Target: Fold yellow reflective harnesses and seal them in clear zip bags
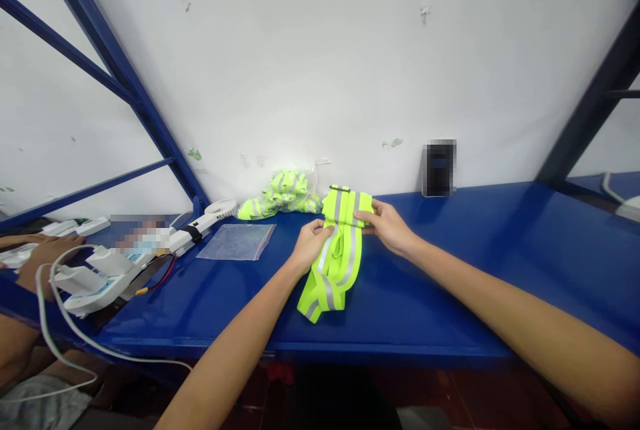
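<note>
A neon yellow reflective strap [349, 253] with silver stripes is held up over the blue table. Its upper part is folded into flat layers, with a dark buckle [339, 189] at the top edge. Lower down, the band hangs in loops and its tail rests toward the table's front. My left hand [311, 243] pinches the strap's left side below the folded part. On the other side, my right hand [387, 225] grips the folded layers, thumb in front and fingers behind.
Behind the strap lie more neon straps in clear bags [285, 195]. A flat plastic bag [237, 242], a white handheld fan [210, 217] and a power strip [100, 283] with cables are at left. A phone-like dark object [439, 169] leans on the wall. Another person's hand [47, 260] shows far left.
</note>
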The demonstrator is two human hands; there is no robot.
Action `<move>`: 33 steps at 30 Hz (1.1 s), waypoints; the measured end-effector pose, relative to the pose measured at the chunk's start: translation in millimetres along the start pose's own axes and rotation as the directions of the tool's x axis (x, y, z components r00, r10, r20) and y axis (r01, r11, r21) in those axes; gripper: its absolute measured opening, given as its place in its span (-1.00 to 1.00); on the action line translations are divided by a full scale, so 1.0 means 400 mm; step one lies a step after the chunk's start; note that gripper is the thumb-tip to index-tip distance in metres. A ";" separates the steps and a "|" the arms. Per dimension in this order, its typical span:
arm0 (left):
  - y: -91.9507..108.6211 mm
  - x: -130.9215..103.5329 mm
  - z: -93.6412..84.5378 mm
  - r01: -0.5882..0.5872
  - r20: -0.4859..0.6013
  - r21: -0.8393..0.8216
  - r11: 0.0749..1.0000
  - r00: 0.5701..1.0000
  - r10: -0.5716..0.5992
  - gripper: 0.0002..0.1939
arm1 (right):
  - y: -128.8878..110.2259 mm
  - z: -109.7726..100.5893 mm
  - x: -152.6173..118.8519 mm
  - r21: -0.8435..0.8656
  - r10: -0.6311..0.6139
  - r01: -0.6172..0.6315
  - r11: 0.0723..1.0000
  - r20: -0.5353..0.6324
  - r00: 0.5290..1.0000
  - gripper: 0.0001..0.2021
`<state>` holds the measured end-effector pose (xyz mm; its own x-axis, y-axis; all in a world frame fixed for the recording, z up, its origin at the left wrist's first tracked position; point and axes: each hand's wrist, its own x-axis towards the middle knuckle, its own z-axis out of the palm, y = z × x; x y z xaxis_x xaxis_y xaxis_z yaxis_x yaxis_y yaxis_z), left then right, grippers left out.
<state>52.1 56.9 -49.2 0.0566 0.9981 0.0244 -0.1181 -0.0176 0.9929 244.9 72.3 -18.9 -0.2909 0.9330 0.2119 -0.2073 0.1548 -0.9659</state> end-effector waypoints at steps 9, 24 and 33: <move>0.024 -0.016 0.017 0.094 0.129 -0.190 0.977 0.989 -0.070 -0.52 | 0.029 0.002 -0.025 -0.475 -0.436 0.471 0.743 0.190 0.880 -0.65; 0.011 -0.021 0.004 0.094 0.159 -0.224 0.970 0.986 -0.059 -0.35 | 0.028 -0.015 -0.028 -0.581 -0.371 0.581 0.570 0.449 0.813 -0.56; 0.014 -0.020 0.002 0.053 0.286 -0.324 0.945 0.957 0.045 -0.41 | 0.032 -0.023 -0.021 -0.559 -0.366 0.514 0.651 0.362 0.857 -0.57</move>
<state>51.8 48.6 -43.7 0.3320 0.9379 0.1010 -0.4299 0.0551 0.9012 253.2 69.3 -34.5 -0.5117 0.6258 0.5887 0.2380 0.7616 -0.6027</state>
